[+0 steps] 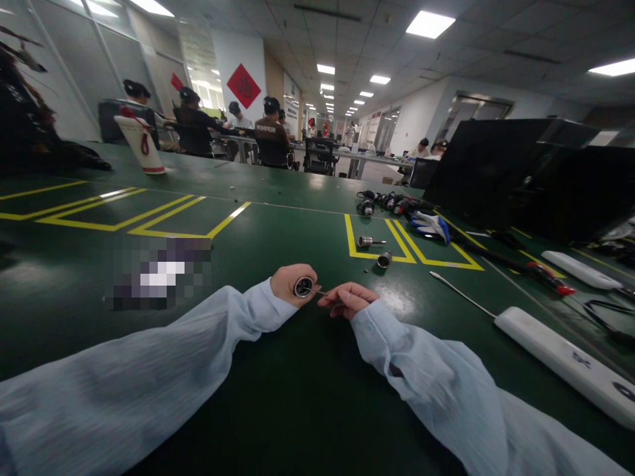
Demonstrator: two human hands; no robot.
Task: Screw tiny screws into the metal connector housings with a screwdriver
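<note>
A round metal cup-shaped part (303,287) is gripped in my left hand (292,281), its dark open end turned towards me. The fingers of my right hand (348,299) pinch a thin metal rod (321,292), whose exact kind is too small to make out. The rod points left at the rim of the cup-shaped part; whether it touches is unclear. Beyond my right hand, a metal cup with a thin shaft (367,242) lies inside a yellow outline. Close by sits another metal cup (383,260), and a tiny dark piece (366,270) lies in front of it.
Further right are blue-and-white gloves (430,226), a red-and-black screwdriver (550,277), a white power strip (560,360) and dark monitors (496,165). Dark tools (381,201) lie behind. A blurred-out object (161,271) and a paper cup (141,142) are left. Several people sit beyond.
</note>
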